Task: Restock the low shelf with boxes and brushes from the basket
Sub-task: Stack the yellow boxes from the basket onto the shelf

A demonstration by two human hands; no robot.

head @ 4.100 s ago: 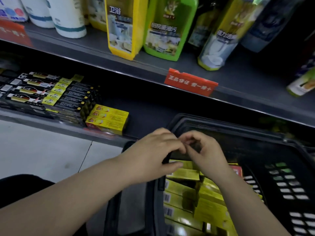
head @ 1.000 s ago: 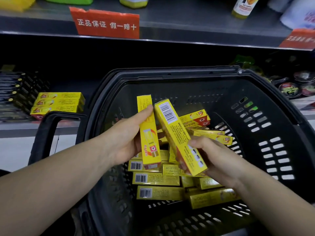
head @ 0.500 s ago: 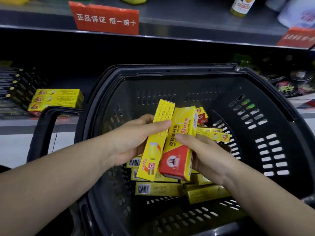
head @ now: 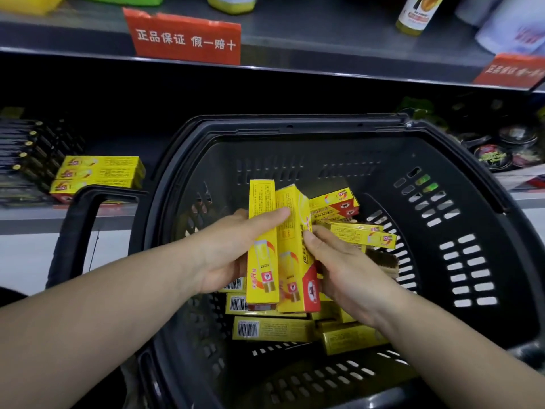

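Two yellow boxes (head: 277, 249) stand upright side by side above the black basket (head: 460, 178), held between both hands. The left hand (head: 227, 252) has its grip closed around the left box, thumb laid across the fronts of both; the right hand (head: 339, 267) presses its fingertips against the right box's side, its grip closed on that box. Inside the basket, more yellow boxes (head: 271, 329) lie flat in a loose pile on the bottom, some showing barcodes at their ends, and two more lie tilted toward the far right of the pile. A brown brush (head: 383, 262) shows partly between the right hand and the basket's right wall, its bristles just visible. The basket's handle (head: 79, 228) hangs folded out over its left rim. On the low shelf (head: 26, 214), near its front edge, three yellow boxes (head: 97, 175) sit stacked, just right of rows of dark packets (head: 26, 149). Round tins (head: 507, 149) sit at the low shelf's right end. A red label (head: 185, 38) hangs on the upper shelf's front edge.
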